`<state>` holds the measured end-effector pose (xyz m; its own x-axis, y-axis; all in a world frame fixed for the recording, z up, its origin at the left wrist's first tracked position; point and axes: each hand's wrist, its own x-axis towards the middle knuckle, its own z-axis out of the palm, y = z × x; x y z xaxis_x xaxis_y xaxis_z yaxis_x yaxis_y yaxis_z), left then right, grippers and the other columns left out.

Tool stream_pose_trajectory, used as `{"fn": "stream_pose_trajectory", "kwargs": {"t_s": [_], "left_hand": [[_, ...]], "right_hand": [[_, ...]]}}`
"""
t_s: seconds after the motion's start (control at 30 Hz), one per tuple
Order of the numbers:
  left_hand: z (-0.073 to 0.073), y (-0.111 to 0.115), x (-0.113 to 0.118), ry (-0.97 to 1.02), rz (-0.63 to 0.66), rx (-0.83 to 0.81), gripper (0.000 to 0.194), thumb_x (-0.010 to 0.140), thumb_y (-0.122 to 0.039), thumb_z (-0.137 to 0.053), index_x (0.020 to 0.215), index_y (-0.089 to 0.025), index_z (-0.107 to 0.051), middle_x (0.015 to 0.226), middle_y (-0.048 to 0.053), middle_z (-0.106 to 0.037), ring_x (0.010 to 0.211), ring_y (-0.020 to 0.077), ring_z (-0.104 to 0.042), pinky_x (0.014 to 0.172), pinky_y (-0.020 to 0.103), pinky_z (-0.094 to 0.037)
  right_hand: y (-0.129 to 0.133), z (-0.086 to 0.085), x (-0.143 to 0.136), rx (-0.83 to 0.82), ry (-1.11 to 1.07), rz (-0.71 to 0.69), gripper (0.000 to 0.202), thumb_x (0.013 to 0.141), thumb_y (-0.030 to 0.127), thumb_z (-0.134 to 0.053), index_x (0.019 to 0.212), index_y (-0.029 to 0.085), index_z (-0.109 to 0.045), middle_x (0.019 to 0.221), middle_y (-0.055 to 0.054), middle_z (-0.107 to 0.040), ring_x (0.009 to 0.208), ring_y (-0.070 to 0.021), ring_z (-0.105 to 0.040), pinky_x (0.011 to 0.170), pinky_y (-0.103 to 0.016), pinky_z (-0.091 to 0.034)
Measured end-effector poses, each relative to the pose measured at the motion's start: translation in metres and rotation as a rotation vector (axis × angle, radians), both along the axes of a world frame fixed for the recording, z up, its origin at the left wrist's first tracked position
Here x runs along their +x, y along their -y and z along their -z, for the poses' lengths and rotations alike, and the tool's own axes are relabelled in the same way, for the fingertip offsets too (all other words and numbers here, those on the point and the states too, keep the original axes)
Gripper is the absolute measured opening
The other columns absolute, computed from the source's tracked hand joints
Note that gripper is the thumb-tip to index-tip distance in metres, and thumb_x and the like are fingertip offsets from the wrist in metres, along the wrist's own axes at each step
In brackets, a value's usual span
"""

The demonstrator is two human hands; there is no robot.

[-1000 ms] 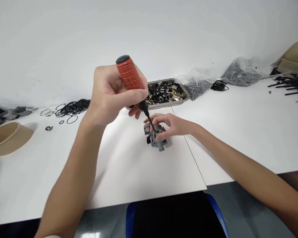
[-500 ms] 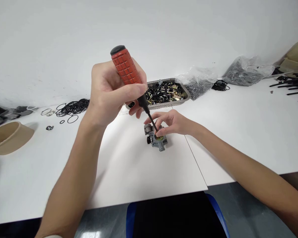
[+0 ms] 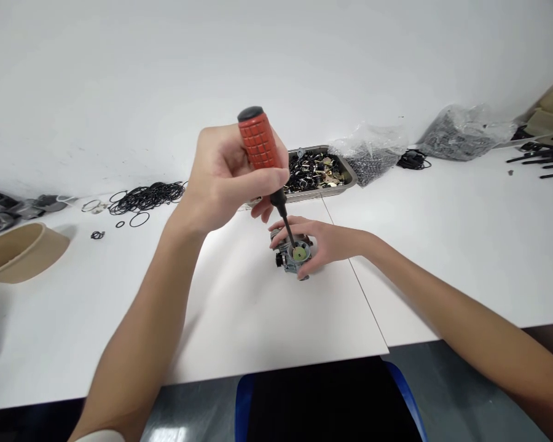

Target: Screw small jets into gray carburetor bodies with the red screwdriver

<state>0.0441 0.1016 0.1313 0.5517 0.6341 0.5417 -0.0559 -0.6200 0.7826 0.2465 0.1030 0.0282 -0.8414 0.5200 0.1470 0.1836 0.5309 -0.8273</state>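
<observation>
A screwdriver [image 3: 260, 144] with a red grooved handle and black cap is gripped upright, slightly tilted, in my left hand [image 3: 230, 178]. Its dark shaft runs down to a yellow-green disc [image 3: 299, 253] in the round opening of a small grey metal carburetor-like part [image 3: 291, 266]. That part rests on the white table. My right hand [image 3: 320, 242] holds it from the right, fingers over its far side and thumb at its near edge. A black knob [image 3: 279, 260] sticks out on the part's left side.
Behind stands a metal tray [image 3: 349, 178] of small parts, beside clear bags [image 3: 368, 156] of parts. Black rings [image 3: 150, 197] lie at the back left, near a beige bowl [image 3: 41, 252]. Black parts [image 3: 550, 158] lie at the far right; a blue-edged chair [image 3: 244, 408] is below.
My left hand and the screwdriver have moved right and a little down. My right hand's fingers have spread from the disc to the part's sides, showing more of the disc.
</observation>
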Motion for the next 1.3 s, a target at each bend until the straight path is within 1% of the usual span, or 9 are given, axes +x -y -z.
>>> {"fn": "stream_pose_trajectory", "kwargs": {"t_s": [0.17, 0.37, 0.5, 0.7, 0.8, 1.0, 1.13, 1.2, 1.3], "left_hand": [[0.003, 0.0, 0.005, -0.049, 0.0, -0.051, 0.011, 0.076, -0.009, -0.061, 0.074, -0.019, -0.061, 0.067, 0.0, -0.057, 0.046, 0.009, -0.051, 0.038, 0.024, -0.044], [0.008, -0.006, 0.01, -0.032, 0.042, -0.01, 0.009, 0.074, -0.01, -0.066, 0.074, -0.018, -0.063, 0.062, -0.002, -0.056, 0.042, 0.0073, -0.05, 0.033, 0.021, -0.042], [0.01, -0.008, 0.01, -0.068, 0.057, 0.022, 0.008, 0.078, -0.012, -0.065, 0.075, -0.019, -0.062, 0.064, 0.0, -0.057, 0.044, 0.0074, -0.05, 0.036, 0.021, -0.044], [0.01, -0.007, 0.011, -0.12, 0.014, 0.009, 0.005, 0.076, -0.017, -0.064, 0.073, -0.02, -0.061, 0.061, 0.0, -0.053, 0.045, 0.0094, -0.052, 0.04, 0.024, -0.047], [0.01, -0.008, 0.012, -0.135, 0.005, 0.01, 0.003, 0.076, -0.018, -0.064, 0.074, -0.019, -0.062, 0.062, 0.0, -0.053, 0.048, 0.0104, -0.054, 0.043, 0.025, -0.05], [0.008, -0.005, 0.013, -0.141, 0.022, -0.023, 0.004, 0.076, -0.017, -0.062, 0.074, -0.018, -0.059, 0.063, 0.0, -0.053, 0.046, 0.009, -0.052, 0.04, 0.023, -0.047], [0.009, -0.006, 0.014, -0.162, -0.007, -0.013, 0.004, 0.077, -0.019, -0.061, 0.075, -0.017, -0.058, 0.062, -0.001, -0.051, 0.045, 0.0088, -0.052, 0.039, 0.022, -0.046], [0.01, -0.007, 0.013, -0.162, -0.016, -0.006, 0.004, 0.078, -0.018, -0.061, 0.075, -0.017, -0.058, 0.062, -0.001, -0.05, 0.046, 0.0089, -0.052, 0.039, 0.022, -0.046], [0.009, -0.008, 0.012, -0.157, 0.015, -0.029, 0.004, 0.078, -0.017, -0.063, 0.075, -0.017, -0.06, 0.063, 0.0, -0.052, 0.048, 0.0099, -0.055, 0.042, 0.023, -0.049]], "right_hand": [[0.001, 0.006, -0.005, 0.002, 0.033, 0.001, 0.049, 0.072, 0.032, -0.081, 0.118, 0.027, -0.066, 0.139, -0.005, -0.044, 0.134, -0.0249, -0.041, 0.11, -0.037, -0.039], [0.001, 0.007, -0.005, 0.006, 0.015, 0.001, 0.044, 0.073, 0.034, -0.08, 0.115, 0.029, -0.067, 0.135, -0.005, -0.045, 0.134, -0.025, -0.039, 0.111, -0.038, -0.038], [0.001, 0.007, -0.005, 0.0, 0.023, 0.013, 0.043, 0.073, 0.033, -0.08, 0.114, 0.03, -0.068, 0.134, -0.005, -0.044, 0.132, -0.025, -0.041, 0.11, -0.039, -0.039], [0.0, 0.005, -0.006, -0.017, 0.024, 0.005, 0.043, 0.073, 0.032, -0.08, 0.114, 0.028, -0.067, 0.132, -0.005, -0.044, 0.128, -0.0235, -0.044, 0.107, -0.036, -0.042], [0.001, 0.005, -0.006, -0.028, 0.02, 0.005, 0.043, 0.073, 0.032, -0.08, 0.114, 0.028, -0.067, 0.131, -0.004, -0.045, 0.127, -0.0232, -0.045, 0.106, -0.036, -0.043], [0.001, 0.004, -0.006, -0.037, 0.017, 0.007, 0.043, 0.072, 0.031, -0.081, 0.113, 0.029, -0.067, 0.129, -0.004, -0.046, 0.127, -0.023, -0.045, 0.108, -0.036, -0.043], [0.001, 0.004, -0.006, -0.044, 0.018, 0.004, 0.043, 0.072, 0.03, -0.081, 0.113, 0.029, -0.067, 0.129, -0.005, -0.045, 0.131, -0.0232, -0.042, 0.107, -0.035, -0.044], [0.001, 0.005, -0.005, -0.037, 0.017, 0.001, 0.043, 0.072, 0.029, -0.081, 0.113, 0.029, -0.067, 0.129, -0.005, -0.045, 0.132, -0.0231, -0.04, 0.107, -0.034, -0.044], [0.0, 0.005, -0.006, -0.034, 0.012, -0.001, 0.043, 0.072, 0.029, -0.081, 0.113, 0.03, -0.067, 0.128, -0.004, -0.046, 0.13, -0.0233, -0.042, 0.106, -0.035, -0.044]]}}
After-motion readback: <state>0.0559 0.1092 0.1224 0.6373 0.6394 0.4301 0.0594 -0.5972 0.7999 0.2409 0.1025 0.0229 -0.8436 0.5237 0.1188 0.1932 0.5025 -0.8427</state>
